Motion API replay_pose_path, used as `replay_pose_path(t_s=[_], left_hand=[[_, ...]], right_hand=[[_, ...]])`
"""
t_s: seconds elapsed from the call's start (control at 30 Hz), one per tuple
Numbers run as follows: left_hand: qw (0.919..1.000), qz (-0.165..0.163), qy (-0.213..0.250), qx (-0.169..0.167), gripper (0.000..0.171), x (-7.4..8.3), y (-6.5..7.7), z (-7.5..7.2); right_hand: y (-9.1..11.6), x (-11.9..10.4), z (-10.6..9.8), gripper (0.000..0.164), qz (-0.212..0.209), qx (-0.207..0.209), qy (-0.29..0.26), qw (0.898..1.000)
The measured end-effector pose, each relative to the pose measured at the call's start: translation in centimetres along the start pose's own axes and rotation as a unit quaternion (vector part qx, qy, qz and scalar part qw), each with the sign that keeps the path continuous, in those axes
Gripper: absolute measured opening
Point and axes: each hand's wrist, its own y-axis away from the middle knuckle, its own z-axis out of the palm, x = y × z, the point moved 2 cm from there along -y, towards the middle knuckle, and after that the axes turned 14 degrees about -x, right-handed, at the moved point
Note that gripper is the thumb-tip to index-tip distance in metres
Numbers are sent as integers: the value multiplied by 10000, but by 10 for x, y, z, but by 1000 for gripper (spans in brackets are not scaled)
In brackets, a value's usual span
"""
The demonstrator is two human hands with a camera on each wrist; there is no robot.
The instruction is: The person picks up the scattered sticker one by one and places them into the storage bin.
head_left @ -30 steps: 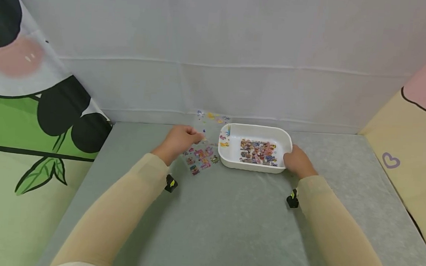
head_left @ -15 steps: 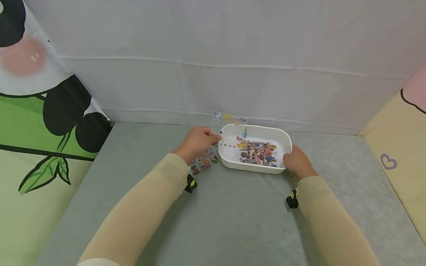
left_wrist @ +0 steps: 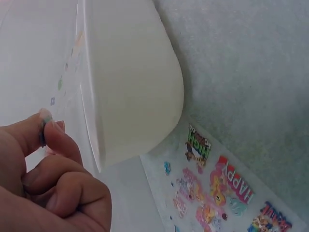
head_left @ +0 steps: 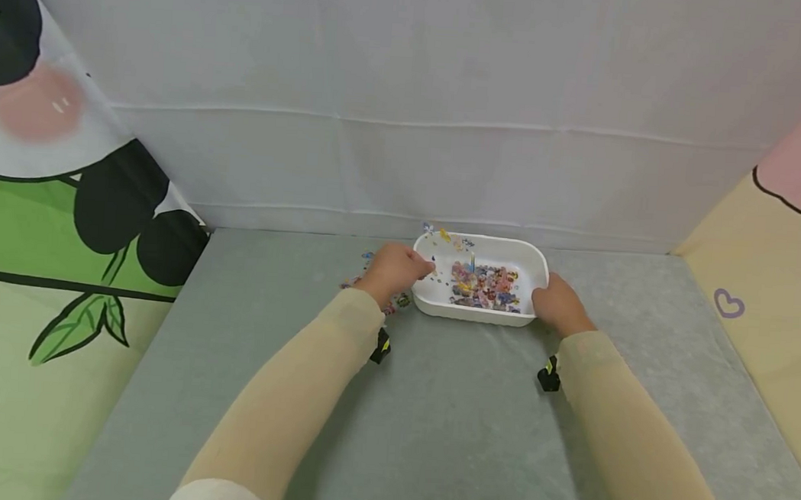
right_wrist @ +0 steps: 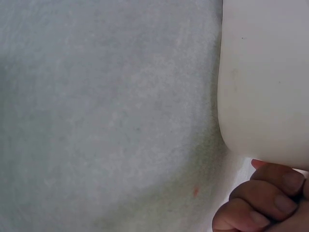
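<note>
My left hand (head_left: pixel 395 271) pinches the edge of a clear sticker sheet (head_left: pixel 445 236) between thumb and forefinger, over the left end of a white tray (head_left: pixel 431 307). Small coloured figures are printed on this see-through sheet. Inside the tray lie more colourful stickers (head_left: pixel 498 286). At the tray's right end my right hand (head_left: pixel 562 306) grips the rim, fingers curled against the outer wall in the right wrist view. Another clear sticker sheet (left_wrist: pixel 212 193) lies flat on the table left of the tray, partly hidden by my left hand in the head view.
A grey cloth covers the table (head_left: pixel 459 422). Close behind the tray rises a white curtain (head_left: pixel 447 169). Printed cloth panels stand on the left (head_left: pixel 62 260) and on the right (head_left: pixel 769 303).
My left hand has moved to the right, carrying the clear sticker sheet from beside the tray to over it. The right hand and the tray have stayed in place.
</note>
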Motion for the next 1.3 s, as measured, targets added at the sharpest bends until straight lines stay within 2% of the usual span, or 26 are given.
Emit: replay_pose_path(t_s=[0.13,0.33,0.63,1.0,1.13,1.3], left_hand=[[9995,-47,-319,66,31,3,-3,7],[9961,58,-842,259,25,4,-3,17],[9907,74,-1301,385,27,5,-2,21],[9844,241,-1733,190,54,2,-6,18],[9819,284,-1866,162,41,2,-4,17],[9809,420,-1868,340,23,2,0,15]], right_hand=[[2,-3,0,60,-5,18,-16,10000],[3,-5,0,60,27,19,5,10000],[3,-5,0,58,33,-11,-74,10000],[1,-1,0,59,10,16,72,10000],[1,-2,0,58,4,21,76,10000],[1,-1,0,59,-37,37,96,9999]])
